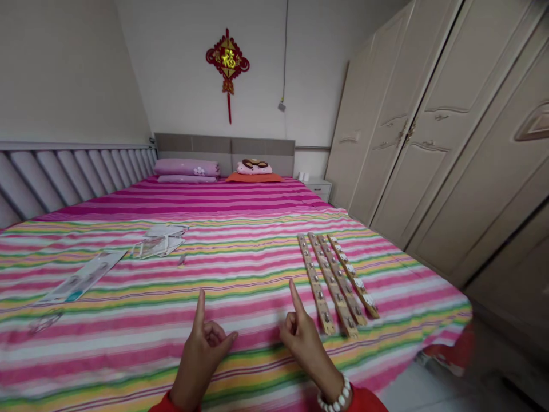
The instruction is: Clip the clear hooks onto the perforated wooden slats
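Note:
My left hand [206,337] is raised over the striped bed sheet [253,297], index finger pointing up and away, thumb out to the side, the other fingers curled. To its right, my right hand [302,329] points its index finger forward with the remaining fingers bent in. Neither holds anything. Just right of my right hand, several narrow tan strips lie side by side on the sheet. Small metal pieces sit along the leftmost strip [316,283]. White pieces line the rightmost strip [355,277]; their exact kind is unclear.
At left on the bed lie flat clear packets [160,240], a long clear package [88,276], a small item [182,261] and a thin transparent piece [47,321]. Folded bedding [187,167] rests by the headboard [197,143]. A wardrobe [412,126] stands along the right, beside a nightstand [318,187].

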Demonstrator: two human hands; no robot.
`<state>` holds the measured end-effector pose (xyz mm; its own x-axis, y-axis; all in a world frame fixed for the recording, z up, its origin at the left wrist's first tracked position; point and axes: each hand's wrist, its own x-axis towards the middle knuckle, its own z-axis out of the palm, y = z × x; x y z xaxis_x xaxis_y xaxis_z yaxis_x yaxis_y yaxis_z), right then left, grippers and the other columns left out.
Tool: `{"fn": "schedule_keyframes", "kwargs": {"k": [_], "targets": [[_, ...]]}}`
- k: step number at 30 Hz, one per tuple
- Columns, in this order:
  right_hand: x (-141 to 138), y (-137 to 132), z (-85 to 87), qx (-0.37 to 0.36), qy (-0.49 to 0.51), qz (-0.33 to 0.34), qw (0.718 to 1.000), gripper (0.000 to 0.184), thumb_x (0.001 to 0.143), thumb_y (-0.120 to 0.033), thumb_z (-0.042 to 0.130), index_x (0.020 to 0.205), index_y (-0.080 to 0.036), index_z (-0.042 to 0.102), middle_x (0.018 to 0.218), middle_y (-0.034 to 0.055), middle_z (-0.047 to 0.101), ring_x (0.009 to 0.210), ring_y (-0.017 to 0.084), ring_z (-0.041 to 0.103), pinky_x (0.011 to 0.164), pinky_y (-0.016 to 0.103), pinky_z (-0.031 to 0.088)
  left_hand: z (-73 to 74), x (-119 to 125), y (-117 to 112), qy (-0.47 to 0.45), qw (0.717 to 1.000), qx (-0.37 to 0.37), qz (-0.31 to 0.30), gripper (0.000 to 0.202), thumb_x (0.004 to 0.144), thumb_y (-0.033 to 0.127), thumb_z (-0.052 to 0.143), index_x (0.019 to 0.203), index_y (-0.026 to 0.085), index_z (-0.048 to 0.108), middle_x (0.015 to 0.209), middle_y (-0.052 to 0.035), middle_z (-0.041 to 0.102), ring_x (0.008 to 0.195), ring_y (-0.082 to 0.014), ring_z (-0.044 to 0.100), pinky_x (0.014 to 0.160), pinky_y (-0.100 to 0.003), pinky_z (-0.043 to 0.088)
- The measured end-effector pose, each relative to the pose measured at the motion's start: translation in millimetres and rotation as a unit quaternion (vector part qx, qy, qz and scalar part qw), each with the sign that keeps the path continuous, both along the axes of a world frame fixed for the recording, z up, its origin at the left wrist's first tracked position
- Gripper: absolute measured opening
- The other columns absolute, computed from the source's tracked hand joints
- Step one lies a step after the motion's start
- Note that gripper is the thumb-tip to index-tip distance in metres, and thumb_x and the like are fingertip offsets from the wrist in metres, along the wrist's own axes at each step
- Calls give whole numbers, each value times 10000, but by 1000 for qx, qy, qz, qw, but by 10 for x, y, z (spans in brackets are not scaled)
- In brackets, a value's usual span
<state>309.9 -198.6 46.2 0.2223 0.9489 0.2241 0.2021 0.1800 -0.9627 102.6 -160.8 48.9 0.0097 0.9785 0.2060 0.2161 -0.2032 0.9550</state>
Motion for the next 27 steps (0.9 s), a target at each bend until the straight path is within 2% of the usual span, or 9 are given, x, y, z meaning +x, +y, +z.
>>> {"fn": "schedule_keyframes", "kwargs": {"k": [3,6,8,10,12,15,18,22,27], "targets": [[28,-84,-128,-13,39,12,999,591,724,-156,576,1309,-206,512,520,-101,377,486,94,336,482,218,277,-8,32,-20,-3,1000,-12,-14,1129,649,420,726,1495,178,18,505,94,518,465,-116,479,487,-223,406],[56,-279,-354,-26,117,-14,993,272,771,-358,640,959,-166,679,510,-78,403,487,88,362,473,219,277,-93,25,-23,-14,998,-42,-37,1121,644,452,729,1494,183,50,528,84,538,503,-126,516,518,-229,437],[111,-421,-562,-53,210,-55,975,354,786,-496,619,704,-152,641,472,-57,433,439,78,361,424,215,250,-210,1,-18,-29,996,-63,-47,1076,655,480,716,1490,179,108,556,73,553,542,-130,539,549,-233,455],[217,-526,-757,-67,343,-138,927,450,759,-600,599,707,-153,614,445,-63,440,370,56,296,371,201,185,-342,-21,-17,-41,993,-89,-59,1019,659,504,707,1473,163,197,600,53,576,591,-139,564,570,-238,466],[366,-566,-883,-88,427,-184,881,496,693,-630,651,757,-140,616,503,-33,546,343,40,301,352,188,201,-450,-21,-24,-51,989,-119,-71,973,653,525,706,1444,148,282,638,36,594,628,-150,582,579,-243,474],[588,-501,-920,-101,517,-182,830,474,664,-588,708,793,-147,594,586,24,652,361,49,382,367,174,281,-529,31,-52,-63,980,-165,-87,963,629,559,710,1411,129,348,654,20,608,655,-168,600,597,-261,492],[709,-358,-881,-78,567,-154,805,396,710,-525,707,695,-177,518,641,42,688,362,43,379,380,173,314,-545,108,-97,-69,972,-194,-112,969,605,575,720,1390,118,384,661,5,626,671,-183,613,624,-285,508],[732,-212,-878,-55,584,-115,802,344,713,-448,733,684,-177,524,617,6,649,369,42,351,368,173,303,-590,138,-161,-79,976,-173,-106,854,627,573,709,1320,133,476,644,13,616,615,-159,591,587,-277,493],[749,-186,-881,-42,574,-42,817,281,729,-408,728,727,-175,570,596,-27,562,406,53,353,370,173,297,-703,61,-185,-86,976,-175,-94,717,616,573,721,1177,147,590,651,-5,635,621,-170,605,572,-286,500]]}}
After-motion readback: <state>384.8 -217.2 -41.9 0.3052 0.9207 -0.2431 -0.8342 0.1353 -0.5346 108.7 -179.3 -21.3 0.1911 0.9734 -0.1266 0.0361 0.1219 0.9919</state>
